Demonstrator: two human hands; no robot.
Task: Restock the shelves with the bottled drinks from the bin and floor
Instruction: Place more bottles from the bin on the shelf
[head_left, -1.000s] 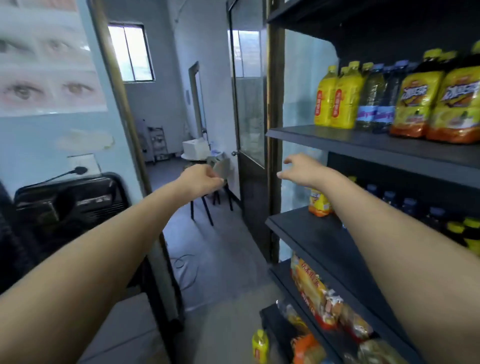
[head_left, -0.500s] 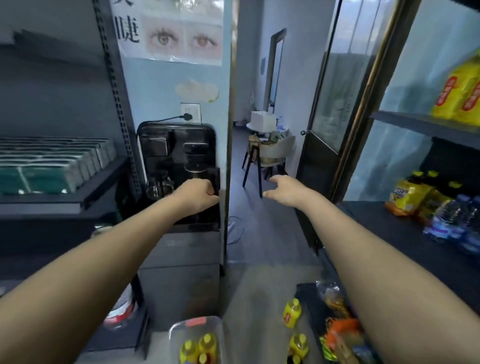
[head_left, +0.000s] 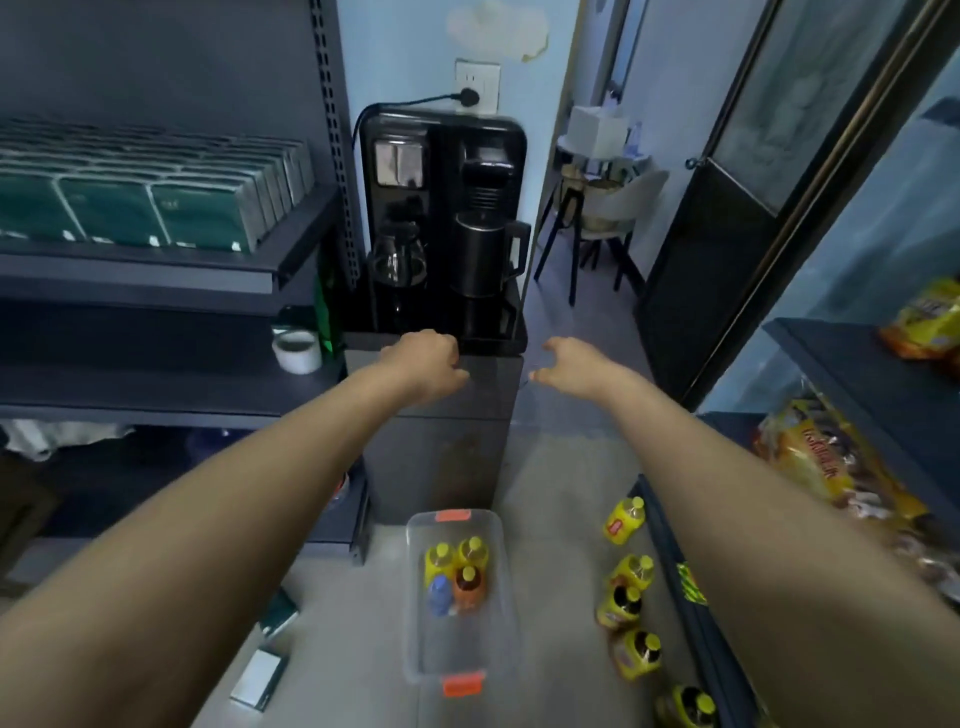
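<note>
A: Head has tipped down from the shelves. Left hand (head_left: 423, 364) grip curled together, nothing seen in it; right hand (head_left: 569, 364) grip apart.
B: Bottles?
A: Four bottles (head_left: 457, 571) in the clear bin (head_left: 467, 652), fully visible now. Floor bottles (head_left: 626, 519) beside the shelf (head_left: 852, 374). Next pick likely.

Two hands: left hand (head_left: 423, 364), right hand (head_left: 571, 364). One clear bin (head_left: 415, 649) below, between them. Four bin bottles: two yellow (head_left: 441, 560), one blue (head_left: 440, 593), one orange (head_left: 469, 588). Five floor bottles (head_left: 626, 520) under the right forearm, all yellow-capped. Two small boxes (head_left: 260, 678) under the left forearm. One tape roll (head_left: 297, 351) left of the left hand. Two jugs just beyond it: one glass jug (head_left: 397, 257), one dark kettle (head_left: 480, 254).
</note>
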